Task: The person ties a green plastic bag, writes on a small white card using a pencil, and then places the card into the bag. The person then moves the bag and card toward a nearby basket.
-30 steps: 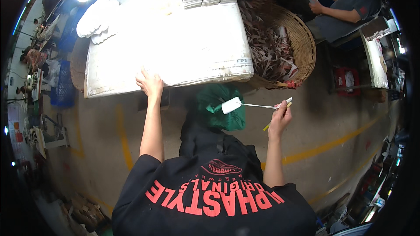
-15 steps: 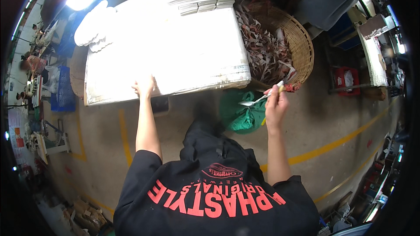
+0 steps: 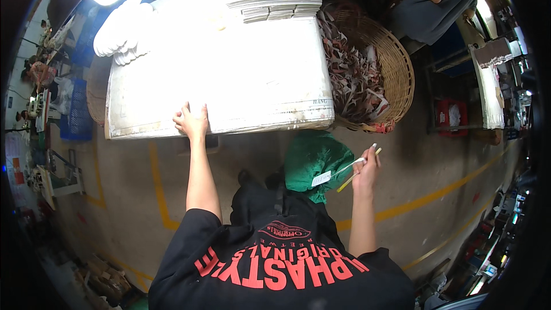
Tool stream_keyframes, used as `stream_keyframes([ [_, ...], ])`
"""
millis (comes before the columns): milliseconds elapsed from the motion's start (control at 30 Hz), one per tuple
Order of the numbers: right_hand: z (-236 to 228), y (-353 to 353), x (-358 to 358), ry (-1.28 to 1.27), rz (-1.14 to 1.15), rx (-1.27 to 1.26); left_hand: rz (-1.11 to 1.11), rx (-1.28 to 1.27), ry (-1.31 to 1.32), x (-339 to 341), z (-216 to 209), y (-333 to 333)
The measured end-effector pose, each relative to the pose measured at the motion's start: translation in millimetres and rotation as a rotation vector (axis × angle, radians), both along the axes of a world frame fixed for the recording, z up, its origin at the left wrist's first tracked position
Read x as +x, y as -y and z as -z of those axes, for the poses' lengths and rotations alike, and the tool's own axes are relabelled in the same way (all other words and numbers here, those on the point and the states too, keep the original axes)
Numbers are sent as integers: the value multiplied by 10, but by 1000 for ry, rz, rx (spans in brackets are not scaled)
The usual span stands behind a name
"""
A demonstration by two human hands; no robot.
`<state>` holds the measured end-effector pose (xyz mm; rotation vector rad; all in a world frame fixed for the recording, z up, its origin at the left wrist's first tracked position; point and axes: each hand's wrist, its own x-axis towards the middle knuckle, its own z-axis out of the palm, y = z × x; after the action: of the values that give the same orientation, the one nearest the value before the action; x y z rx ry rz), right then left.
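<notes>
My left hand (image 3: 192,121) rests on the near edge of a white-topped table (image 3: 252,86), fingers spread, holding nothing. To the right, off the table, my right hand (image 3: 366,173) is closed round a thin yellow stick (image 3: 346,183), which pokes out on both sides of the fingers. A thin white strip or cord (image 3: 348,166) runs from the same hand toward a small white tag (image 3: 321,178). The tag lies in front of a green bag (image 3: 310,158) below the table's right corner. Whether the cord joins the bag I cannot tell.
Stacked white sheets (image 3: 275,3) stand at the table's back; white rounded pieces (image 3: 123,28) lie at its left. A wicker basket (image 3: 402,74) of scraps (image 3: 353,74) adjoins the right side. Beyond it is another person (image 3: 439,8). A blue crate (image 3: 76,109) stands left.
My right hand has moved down, away from the basket, with the stick and cord. The tag and green bag appear lower and closer to me. My left hand stays at the table edge.
</notes>
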<state>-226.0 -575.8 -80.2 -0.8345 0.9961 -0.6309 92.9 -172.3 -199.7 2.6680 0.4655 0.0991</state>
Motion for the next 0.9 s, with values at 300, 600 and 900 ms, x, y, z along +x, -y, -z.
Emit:
stream_keyframes([
  [300, -990, -30, -275, 115, -415, -177, -4, 10, 48, -21, 32, 19],
  [600, -1074, 1008, 406, 438, -119, -120, -20, -3, -25, 7, -56, 39],
  [900, 173, 971, 870, 26, -175, -213, -250, -201, -249, 317, -420, 132],
])
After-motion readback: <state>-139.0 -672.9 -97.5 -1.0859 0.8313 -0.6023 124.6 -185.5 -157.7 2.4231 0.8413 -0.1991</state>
